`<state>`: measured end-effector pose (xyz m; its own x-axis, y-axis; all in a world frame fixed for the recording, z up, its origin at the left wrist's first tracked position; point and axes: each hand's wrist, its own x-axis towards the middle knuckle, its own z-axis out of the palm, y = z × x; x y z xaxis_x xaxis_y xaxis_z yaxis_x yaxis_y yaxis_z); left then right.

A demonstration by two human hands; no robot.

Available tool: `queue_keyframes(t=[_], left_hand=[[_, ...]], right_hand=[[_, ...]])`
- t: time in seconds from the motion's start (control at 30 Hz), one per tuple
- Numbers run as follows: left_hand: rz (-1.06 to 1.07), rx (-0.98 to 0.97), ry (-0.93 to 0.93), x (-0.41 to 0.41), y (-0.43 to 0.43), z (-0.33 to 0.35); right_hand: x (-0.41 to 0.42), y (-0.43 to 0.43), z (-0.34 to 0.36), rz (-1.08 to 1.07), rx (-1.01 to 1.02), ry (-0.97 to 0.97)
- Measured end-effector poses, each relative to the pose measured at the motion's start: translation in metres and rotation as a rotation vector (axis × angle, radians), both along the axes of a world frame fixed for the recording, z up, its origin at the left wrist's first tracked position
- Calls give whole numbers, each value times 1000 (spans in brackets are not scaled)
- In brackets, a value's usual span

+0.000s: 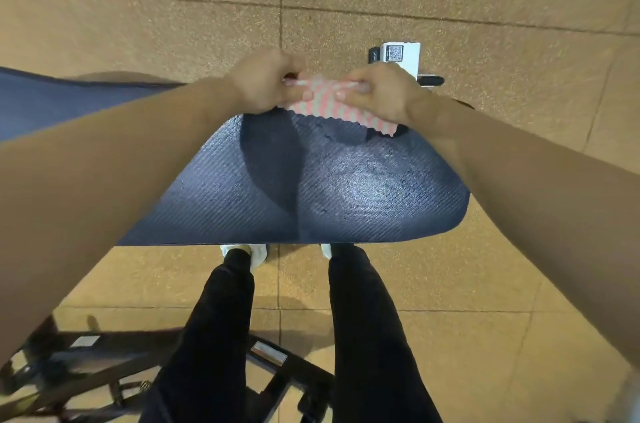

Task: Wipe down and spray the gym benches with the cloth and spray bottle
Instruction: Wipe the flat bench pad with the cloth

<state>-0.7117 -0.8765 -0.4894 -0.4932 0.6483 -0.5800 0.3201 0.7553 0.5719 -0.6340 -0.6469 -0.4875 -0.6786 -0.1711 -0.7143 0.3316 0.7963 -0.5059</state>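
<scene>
Together, left hand [266,83] and right hand [375,93] pinch the cloth [332,107] above the bench [311,187].

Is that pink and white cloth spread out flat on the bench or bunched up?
Neither quite: the pink-and-white patterned cloth is held up, pinched between both hands, hanging partly open above the dark blue padded bench.

Cloth's [330,107] upper edge hidden inside both hands; bench pad [311,187] partly behind forearms.
</scene>
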Motion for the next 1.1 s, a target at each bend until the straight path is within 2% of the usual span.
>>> queue_keyframes(t=[0.3,0.4,0.53,0.63,0.77,0.9,1.1], left_hand=[[87,-8,83,-13,-97,1],[76,-24,123,-13,-131,6],[169,-83,304,1,-175,16],[298,-155,427,20,-199,25],[312,-198,408,48,-211,25],[403,-182,365,49,-203,22],[430,-205,345,48,-198,20]], right_hand=[[-29,-89,-5,83,-41,-3],[-37,-121,-4,186,-9,-4],[-43,-149,1,326,-3,30],[-42,-140,4,334,-18,-6],[-26,-101,4,290,97,-4],[10,-65,3,294,281,98],[53,-99,-1,190,469,132]])
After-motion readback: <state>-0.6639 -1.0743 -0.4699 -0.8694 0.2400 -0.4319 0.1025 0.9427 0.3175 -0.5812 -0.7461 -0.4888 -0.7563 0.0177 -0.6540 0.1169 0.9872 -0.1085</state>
